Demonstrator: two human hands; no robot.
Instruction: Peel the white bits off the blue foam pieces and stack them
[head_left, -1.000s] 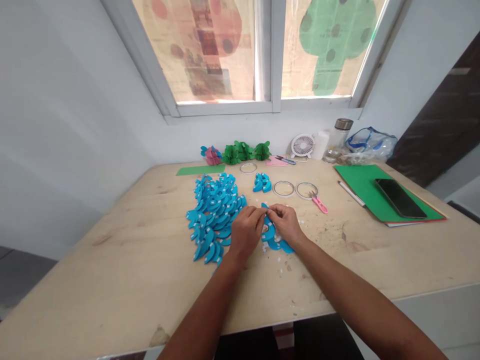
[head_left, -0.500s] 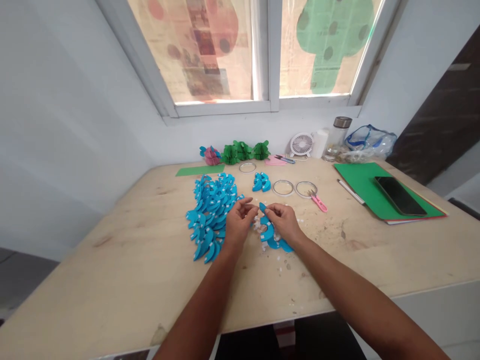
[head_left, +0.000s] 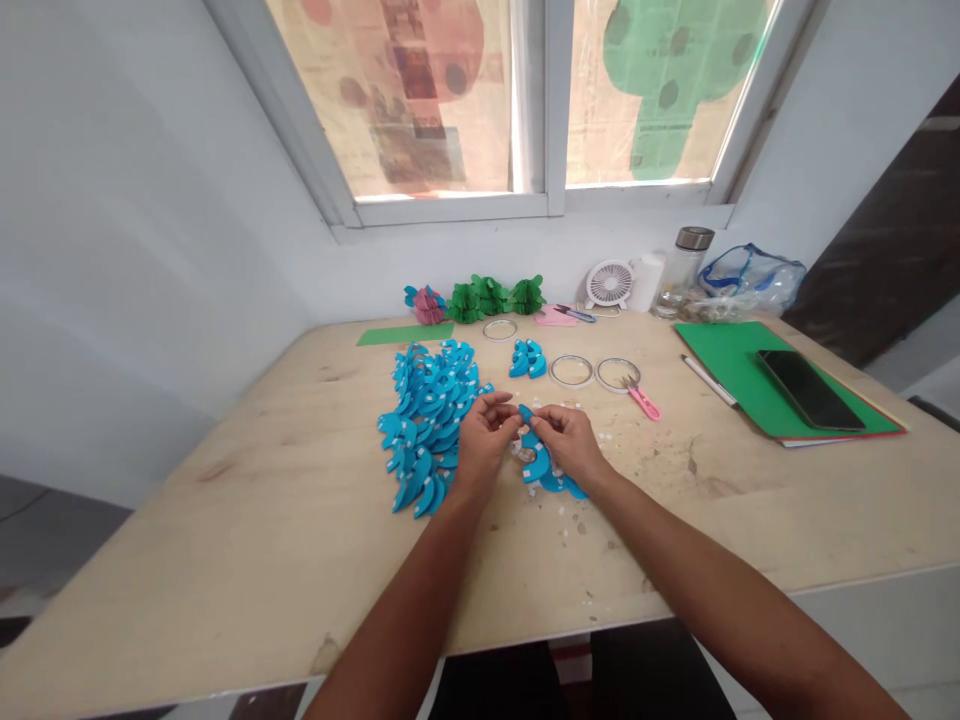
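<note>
Between the thumb and fingers of my right hand [head_left: 571, 442] is a small blue paper piece [head_left: 526, 412]. My left hand [head_left: 486, 437] is closed in a pinch at the same piece's left end, its other fingers curled. Below my hands lie several loose blue curved pieces [head_left: 537, 466], partly covered by my right hand. A big heap of blue folded curved pieces [head_left: 429, 420], many with small white squares, spreads beside my left hand. A small group of blue pieces [head_left: 528, 358] stands farther back. Tiny white scraps [head_left: 562, 510] dot the wood.
Behind my hands lie tape rolls [head_left: 571, 371] and pink-handled snips [head_left: 642, 398]. Green paper shapes [head_left: 491, 295], a fan [head_left: 610, 285] and a glass bottle [head_left: 681, 270] line the wall. At right, a phone [head_left: 810, 388] rests on green sheets [head_left: 720, 345], near a white pen [head_left: 709, 380].
My left fingertips have come right to the blue piece, where a small gap showed before. My right hand keeps its hold. The whole view has shifted slightly.
</note>
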